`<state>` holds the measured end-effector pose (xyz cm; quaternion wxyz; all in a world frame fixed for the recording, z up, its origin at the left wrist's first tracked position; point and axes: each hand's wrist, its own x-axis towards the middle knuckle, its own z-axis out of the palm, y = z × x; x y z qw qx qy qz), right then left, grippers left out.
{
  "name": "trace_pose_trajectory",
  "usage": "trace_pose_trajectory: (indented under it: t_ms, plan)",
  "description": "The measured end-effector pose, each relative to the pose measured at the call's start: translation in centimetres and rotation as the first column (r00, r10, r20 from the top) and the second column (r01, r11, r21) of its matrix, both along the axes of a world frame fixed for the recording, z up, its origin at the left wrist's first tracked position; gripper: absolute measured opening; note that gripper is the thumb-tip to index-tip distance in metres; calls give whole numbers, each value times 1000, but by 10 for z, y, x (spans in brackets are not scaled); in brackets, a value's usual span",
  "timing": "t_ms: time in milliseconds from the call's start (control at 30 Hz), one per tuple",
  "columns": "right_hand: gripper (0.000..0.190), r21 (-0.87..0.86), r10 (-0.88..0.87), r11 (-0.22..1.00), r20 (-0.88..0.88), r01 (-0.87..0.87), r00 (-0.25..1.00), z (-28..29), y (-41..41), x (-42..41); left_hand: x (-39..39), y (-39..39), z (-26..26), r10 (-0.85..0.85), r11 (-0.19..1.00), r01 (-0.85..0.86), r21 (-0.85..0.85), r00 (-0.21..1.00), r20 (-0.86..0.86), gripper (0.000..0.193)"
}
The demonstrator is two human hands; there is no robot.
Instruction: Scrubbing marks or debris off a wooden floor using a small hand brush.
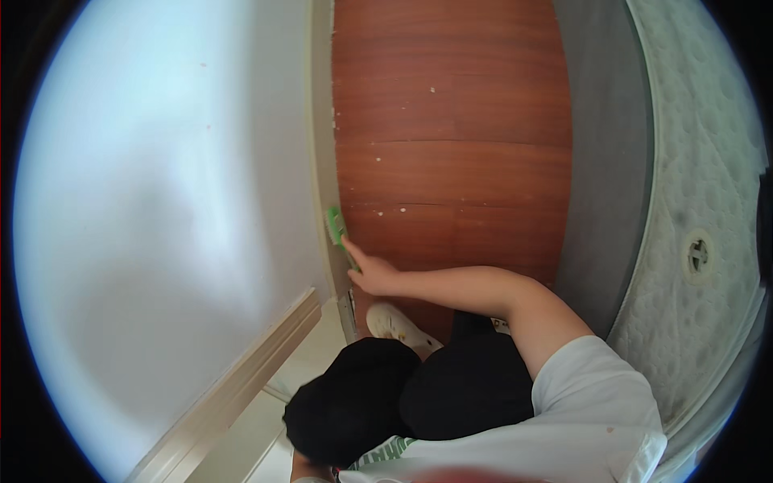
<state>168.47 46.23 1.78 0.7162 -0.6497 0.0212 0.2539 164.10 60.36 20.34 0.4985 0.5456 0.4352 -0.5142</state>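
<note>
My right hand point(375, 275) grips the handle of a green scrub brush point(336, 226). Its pale bristles face the wall side and rest against the cream baseboard point(323, 163). The index finger stretches along the handle toward the brush head. Beyond the brush, the reddish-brown wood floor point(453, 175) carries scattered white flecks along the baseboard and across the boards. My left hand is out of view; only a bit of that arm shows at the bottom edge, below my knee.
A white wall point(199, 211) rises on the left. Wooden door trim point(241, 380) borders an opening at lower left. On the right, a grey bed base point(604, 151) carries a pale quilted mattress point(694, 151). My bent knees in black and a cream clog point(395, 323) are below my hand.
</note>
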Motion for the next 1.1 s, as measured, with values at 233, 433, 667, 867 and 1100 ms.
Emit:
trace_pose_trajectory:
  t_ms: [233, 433, 667, 867, 1100]
  plan:
    - [73, -487, 20, 872, 141, 51, 990, -5, -87, 130, 71, -83, 27, -575, 812, 581, -66, 814, 88, 41]
    - [75, -410, -103, 898, 151, 157, 983, 19, -95, 170, 86, -109, -3, -741, 479, 840, -254, 542, 396, 38]
    - [82, -289, 82, 954, 17, -74, 996, 23, -26, 60, 141, -109, -39, -344, 919, 100, 381, 677, 651, 50]
    - [81, -399, -178, 895, 90, 199, 980, 22, -77, 185, 151, -116, -65, -380, 922, 163, 352, 556, 739, 55]
    - [78, -411, -328, 835, 163, 366, 931, 18, -123, 265, 197, -149, -76, -268, 952, 23, 305, 543, 796, 55]
